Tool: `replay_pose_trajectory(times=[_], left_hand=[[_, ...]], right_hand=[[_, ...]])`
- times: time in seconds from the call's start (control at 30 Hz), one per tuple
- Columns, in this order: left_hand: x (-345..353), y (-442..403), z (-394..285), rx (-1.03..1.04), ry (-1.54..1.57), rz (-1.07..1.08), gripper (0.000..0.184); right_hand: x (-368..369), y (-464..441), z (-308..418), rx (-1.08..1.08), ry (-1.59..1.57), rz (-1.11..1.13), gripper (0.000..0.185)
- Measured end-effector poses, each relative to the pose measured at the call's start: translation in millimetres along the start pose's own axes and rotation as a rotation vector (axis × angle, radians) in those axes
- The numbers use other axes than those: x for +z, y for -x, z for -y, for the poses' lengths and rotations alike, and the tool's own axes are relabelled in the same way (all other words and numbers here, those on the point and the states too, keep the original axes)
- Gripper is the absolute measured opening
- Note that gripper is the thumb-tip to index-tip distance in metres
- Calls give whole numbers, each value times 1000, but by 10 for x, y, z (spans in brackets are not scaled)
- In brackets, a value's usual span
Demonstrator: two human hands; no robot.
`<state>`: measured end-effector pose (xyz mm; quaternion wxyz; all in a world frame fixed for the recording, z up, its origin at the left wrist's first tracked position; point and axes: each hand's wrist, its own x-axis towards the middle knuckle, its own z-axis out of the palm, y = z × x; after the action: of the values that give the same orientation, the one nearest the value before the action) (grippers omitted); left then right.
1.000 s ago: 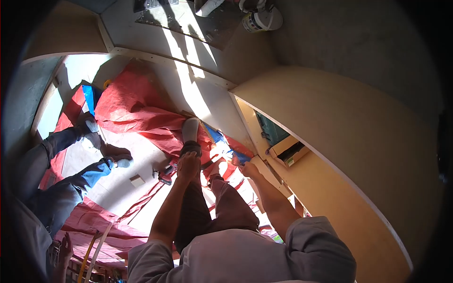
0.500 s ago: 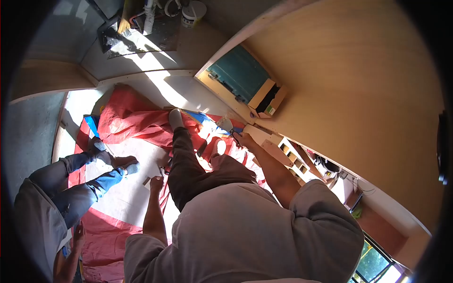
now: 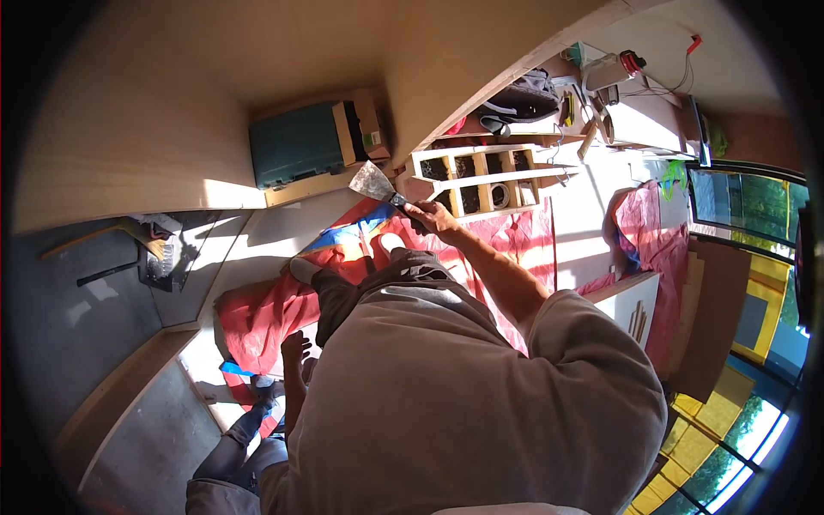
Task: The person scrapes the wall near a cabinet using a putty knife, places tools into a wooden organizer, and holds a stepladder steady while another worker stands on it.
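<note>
My right hand [image 3: 438, 218] is wrapped round the dark handle of a putty knife [image 3: 372, 182]. Its broad metal blade is smeared and points up to the left, in front of the wooden ledge and the teal case [image 3: 296, 144]. My left hand [image 3: 296, 347] hangs low beside my body in shadow, above the red sheeting [image 3: 249, 322]. Its fingers look apart, and I make out nothing in them. To the right of the putty knife stands a wooden divided box [image 3: 481, 178], with a roll-like object in one compartment.
A co-worker's legs [image 3: 232, 446] are at lower left, close to my left arm. A brush [image 3: 148, 238] and a smeared board lie at far left. A bag [image 3: 524, 96] and tools rest on the shelf at upper right. A white panel [image 3: 622, 305] stands at right.
My view has turned to the right, bringing the windows and shelf into sight. The putty knife in my right hand now shows clearly. The co-worker appears lower and is more hidden.
</note>
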<state>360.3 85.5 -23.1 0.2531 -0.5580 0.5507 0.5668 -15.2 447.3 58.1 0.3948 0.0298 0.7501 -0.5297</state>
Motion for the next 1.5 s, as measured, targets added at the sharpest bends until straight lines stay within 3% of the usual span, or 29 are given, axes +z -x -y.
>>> replay_pose_trajectory(times=[0.07, 0.13, 0.17, 0.27, 0.33, 0.47, 0.63, 0.7, 0.83, 0.97, 1.03, 1.07, 1.1, 1.2, 1.33, 1.43, 1.5], left_hand=[[-130, -82, -55, 64, -63, 17, 35], [-208, -163, -170, 2, -78, -14, 36], [-200, -132, -242, 33, -60, -28, 36], [-50, 191, -666, 84, -59, -40, 34], [110, 446, -869, 146, -20, -41, 31], [117, 567, -659, 96, -4, -72, 28], [128, 922, -244, -24, -85, -150, 29], [172, 1122, 63, -64, -63, -185, 29], [358, 1447, 683, -137, 12, -238, 29], [765, 1457, 1258, -197, 94, -253, 29], [985, 1417, 1466, -219, 125, -244, 29], [1115, 1366, 1581, -225, 147, -247, 29], [1248, 1311, 1703, -234, 170, -244, 29], [1620, 1070, 1975, -232, 245, -247, 29], [2069, 1376, 1885, -43, 337, -336, 24], [2399, 1587, 2117, 7, 624, -347, 32], [2612, 1715, 2392, -14, 705, -289, 36]], right_hand=[[-326, 479, -106, -11, -185, 23, 35], [-645, 758, -725, 11, -358, 78, 33], [-738, 978, -854, 120, -517, 79, 33], [-1051, 1382, -1531, 339, -556, 28, 31], [-1143, 1490, -1813, 401, -681, -22, 27], [-1190, 1179, -2243, 456, -619, -325, 27], [-1315, 548, -2412, 248, -775, -309, 39], [-1375, 565, -1930, 185, -876, -334, 46], [-1571, 261, -2498, 463, -494, -439, 59], [-1701, 592, -2611, 389, -272, -287, 50], [-1757, 826, -2387, 518, 56, -101, 43], [-1796, 910, -2558, 456, 198, -1, 45], [-1755, 1035, -2633, 411, 226, -17, 35], [-1834, 1306, -2428, 635, 510, 283, 38], [-2106, 1137, -2602, 460, 819, 559, 48], [-2003, 978, -1956, 249, 1110, 630, 52], [-1851, 856, -1668, 256, 1130, 567, 51]])
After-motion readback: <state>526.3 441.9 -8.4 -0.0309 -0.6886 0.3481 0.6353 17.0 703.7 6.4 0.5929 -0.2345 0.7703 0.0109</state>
